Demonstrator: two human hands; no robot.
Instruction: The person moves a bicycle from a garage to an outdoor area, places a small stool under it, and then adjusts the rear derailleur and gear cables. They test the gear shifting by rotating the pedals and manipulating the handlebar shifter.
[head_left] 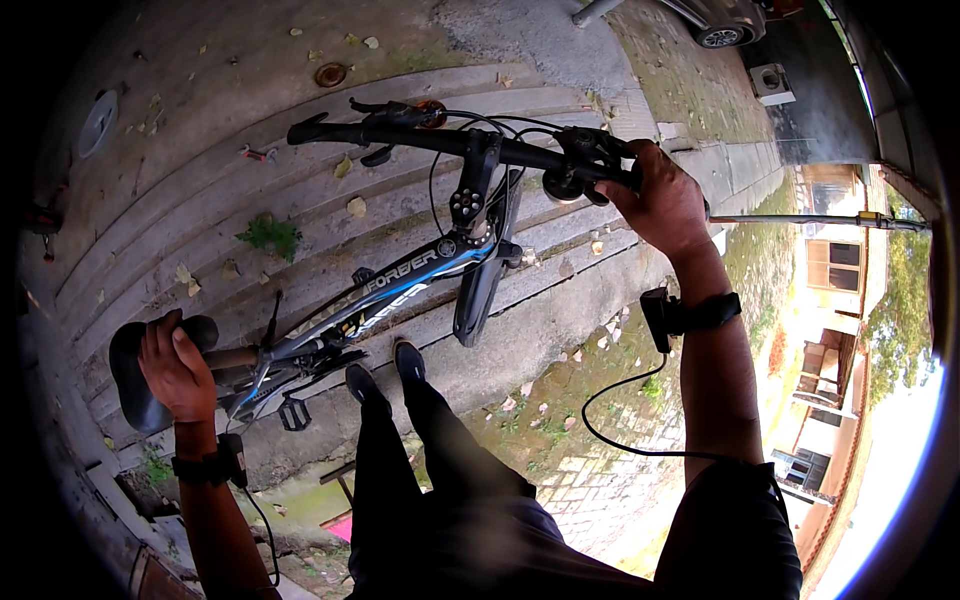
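Note:
A bicycle (400,275) with a black frame marked in blue and white stands across in front of me on the concrete steps. My right hand (660,200) is wrapped round the right end of its black handlebar (525,152), by the brake lever. At the other end, my left hand (178,370) grips the black saddle (140,385), its fingers lying over the top and the thumb toward the seat post (235,357). The front wheel (490,280) points partly toward me. The pedal (294,414) on my side hangs near my feet.
Broad steps (320,230) run past the bicycle, with fallen leaves and a weed tuft (272,236). A red-handled tool (258,154) lies on one step. Further off are a round rusty lid (330,75), a pale basin (98,124), a parked car (720,25) and a pole (800,219).

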